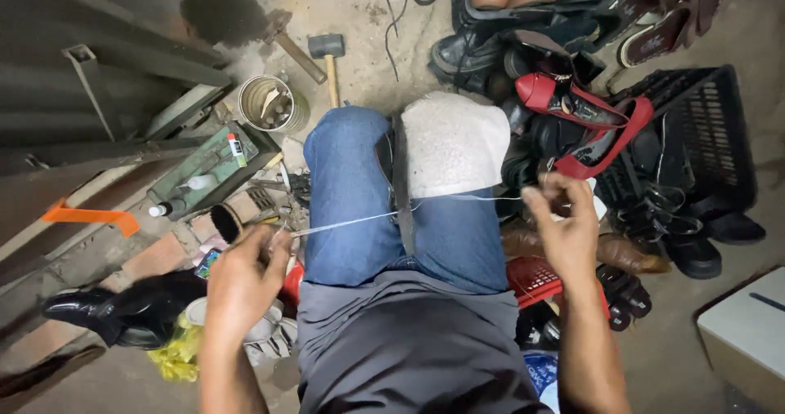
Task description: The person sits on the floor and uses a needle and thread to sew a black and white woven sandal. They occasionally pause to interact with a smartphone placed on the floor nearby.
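I sit with my jeans-clad knees [352,193] together, a dark shoe [392,177] clamped upright between them and a white cloth [454,140] over the right knee. A thin white thread [360,219] runs taut across my lap through the shoe. My left hand [245,279] pinches one end at the left. My right hand [564,222] pinches the other end at the right. Both hands are pulled apart, level with each other.
A pile of shoes and red-strapped sandals [585,107] and a black crate [699,128] lie at the right. A hammer [329,54], a tin of bits [268,102], a green tool tray [208,169] and a black shoe [123,308] sit at the left. A red basket [536,277] rests by my right thigh.
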